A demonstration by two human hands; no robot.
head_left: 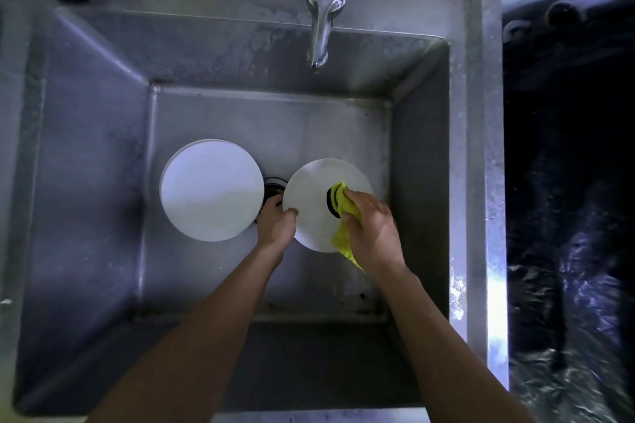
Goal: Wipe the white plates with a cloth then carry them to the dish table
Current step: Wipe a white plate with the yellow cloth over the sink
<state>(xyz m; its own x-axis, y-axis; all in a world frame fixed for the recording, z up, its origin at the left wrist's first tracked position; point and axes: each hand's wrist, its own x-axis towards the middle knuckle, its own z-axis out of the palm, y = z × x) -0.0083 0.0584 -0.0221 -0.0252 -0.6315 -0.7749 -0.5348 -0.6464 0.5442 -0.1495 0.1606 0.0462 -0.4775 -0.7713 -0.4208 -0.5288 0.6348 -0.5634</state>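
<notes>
Two white plates show in the steel sink [103, 134] — a left plate [211, 191] and a right plate [311, 213] — one yellow cloth [343, 213], one tap [324, 10], two hands — left hand [276, 225], right hand [372, 227].

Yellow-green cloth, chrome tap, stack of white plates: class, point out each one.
Yellow-green cloth [343, 213], head view, bunched middle under the right hand.
Chrome tap [321, 21], head view, its spout.
Stack of white plates [211, 191], head view, top plate's face.
</notes>
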